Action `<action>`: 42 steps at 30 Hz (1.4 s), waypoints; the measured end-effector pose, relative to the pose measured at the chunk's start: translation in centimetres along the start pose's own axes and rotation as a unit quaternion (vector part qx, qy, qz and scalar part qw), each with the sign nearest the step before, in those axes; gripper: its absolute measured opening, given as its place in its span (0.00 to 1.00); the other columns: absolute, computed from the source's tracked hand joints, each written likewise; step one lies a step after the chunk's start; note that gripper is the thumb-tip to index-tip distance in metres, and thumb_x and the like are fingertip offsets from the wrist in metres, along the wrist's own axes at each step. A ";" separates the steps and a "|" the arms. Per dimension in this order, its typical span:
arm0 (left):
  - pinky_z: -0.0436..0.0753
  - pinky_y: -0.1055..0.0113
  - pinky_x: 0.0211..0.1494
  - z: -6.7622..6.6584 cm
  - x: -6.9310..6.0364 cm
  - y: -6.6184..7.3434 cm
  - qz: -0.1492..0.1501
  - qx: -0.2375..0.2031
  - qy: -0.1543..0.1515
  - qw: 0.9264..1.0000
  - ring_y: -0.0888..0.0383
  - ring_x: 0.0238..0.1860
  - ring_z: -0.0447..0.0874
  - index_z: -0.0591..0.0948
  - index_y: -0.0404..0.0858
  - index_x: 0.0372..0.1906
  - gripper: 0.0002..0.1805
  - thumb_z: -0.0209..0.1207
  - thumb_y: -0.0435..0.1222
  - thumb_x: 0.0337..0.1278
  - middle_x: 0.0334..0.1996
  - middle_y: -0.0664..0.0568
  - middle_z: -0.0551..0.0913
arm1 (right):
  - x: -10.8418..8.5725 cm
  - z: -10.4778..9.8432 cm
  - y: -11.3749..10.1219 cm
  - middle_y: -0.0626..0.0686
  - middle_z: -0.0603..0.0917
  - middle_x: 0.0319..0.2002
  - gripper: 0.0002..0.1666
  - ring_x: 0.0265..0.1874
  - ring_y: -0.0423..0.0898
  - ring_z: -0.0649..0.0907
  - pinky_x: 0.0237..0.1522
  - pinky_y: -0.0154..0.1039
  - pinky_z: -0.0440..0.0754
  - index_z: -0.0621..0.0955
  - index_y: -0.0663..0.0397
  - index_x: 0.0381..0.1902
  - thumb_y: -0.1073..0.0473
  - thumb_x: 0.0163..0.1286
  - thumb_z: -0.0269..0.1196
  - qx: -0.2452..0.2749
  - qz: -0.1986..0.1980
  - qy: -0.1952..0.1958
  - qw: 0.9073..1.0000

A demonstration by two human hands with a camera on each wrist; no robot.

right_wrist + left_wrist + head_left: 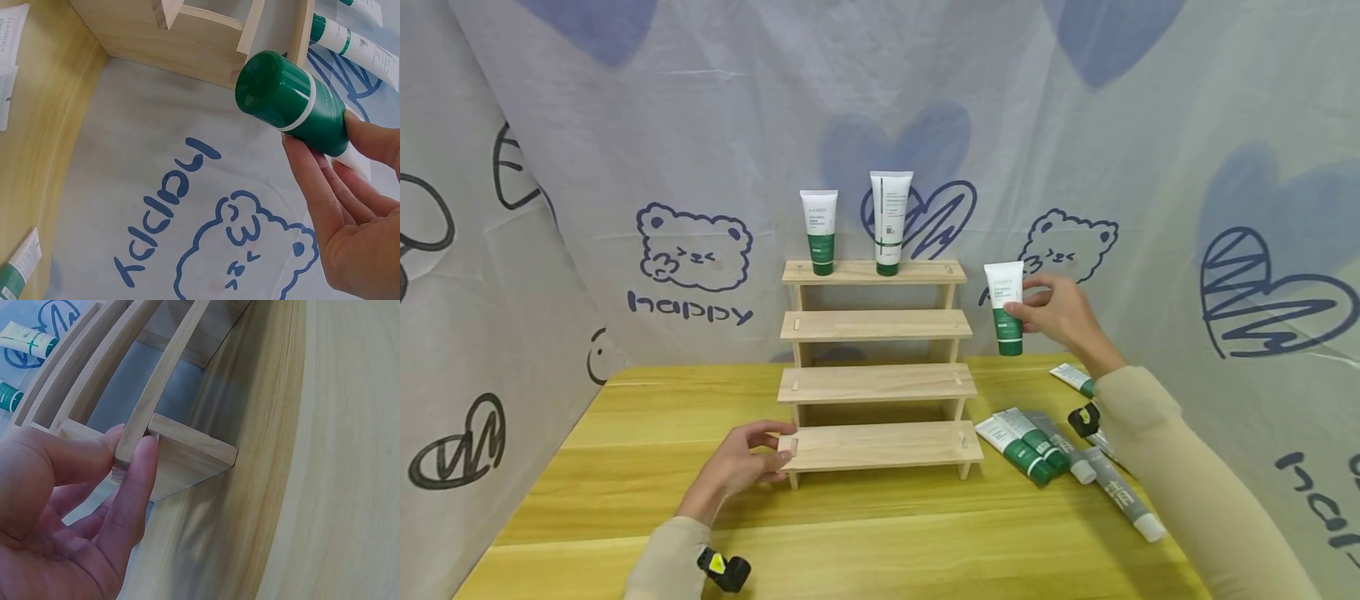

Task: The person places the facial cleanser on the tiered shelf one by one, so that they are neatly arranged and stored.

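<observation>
A four-step wooden rack point(880, 446) stands on the table, with a small white and green tube point(822, 233) and a taller white one point(891, 223) upright on its top step. My left hand point(741, 458) pinches the left end of the lowest step; the left wrist view shows thumb and finger point(145, 462) on the board's end. To the right of the rack, my right hand point(1060, 312) holds a white and green tube point(1006, 308) in the air, cap down. In the right wrist view its green cap point(269, 87) points away from the fingers.
On the table right of the rack lie several tubes: white and green ones point(1015, 450) side by side, grey ones point(1120, 493) beside them, and another green and white one point(1072, 379) farther back. A printed cloth point(700, 108) hangs behind the table and along the sides.
</observation>
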State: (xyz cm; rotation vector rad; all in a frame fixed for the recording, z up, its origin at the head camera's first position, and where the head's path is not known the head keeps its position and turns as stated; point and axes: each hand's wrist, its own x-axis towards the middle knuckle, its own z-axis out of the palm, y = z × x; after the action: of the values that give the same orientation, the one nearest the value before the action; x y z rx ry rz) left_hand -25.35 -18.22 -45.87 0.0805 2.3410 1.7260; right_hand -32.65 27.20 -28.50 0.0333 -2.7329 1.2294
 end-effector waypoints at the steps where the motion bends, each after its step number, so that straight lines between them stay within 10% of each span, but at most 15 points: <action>1: 0.93 0.61 0.40 0.0 0.0 0.0 0.000 0.000 -0.001 1.000 0.55 0.34 0.84 0.79 0.34 0.65 0.23 0.64 0.28 0.66 0.47 0.41 0.77 | 0.0 0.0 -0.1 0.71 0.83 0.58 0.36 0.49 0.62 0.88 0.43 0.39 0.93 0.70 0.64 0.72 0.56 0.73 0.68 0.002 -0.001 0.003 1.000; 42: 0.93 0.64 0.41 -0.1 0.1 -0.4 0.001 0.008 -0.003 1.000 0.55 0.36 0.83 0.79 0.35 0.66 0.24 0.65 0.29 0.66 0.47 0.41 0.76 | 2.8 1.0 -3.4 0.67 0.85 0.54 0.27 0.48 0.60 0.88 0.52 0.50 0.91 0.74 0.60 0.67 0.59 0.74 0.66 0.043 -0.070 0.094 0.992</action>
State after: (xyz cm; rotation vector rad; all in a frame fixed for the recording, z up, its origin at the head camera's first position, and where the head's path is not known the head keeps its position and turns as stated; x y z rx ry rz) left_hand -25.48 -18.39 -46.21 0.0910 2.3522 1.7061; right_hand -35.28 24.28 -26.23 0.1105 -2.4727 1.2419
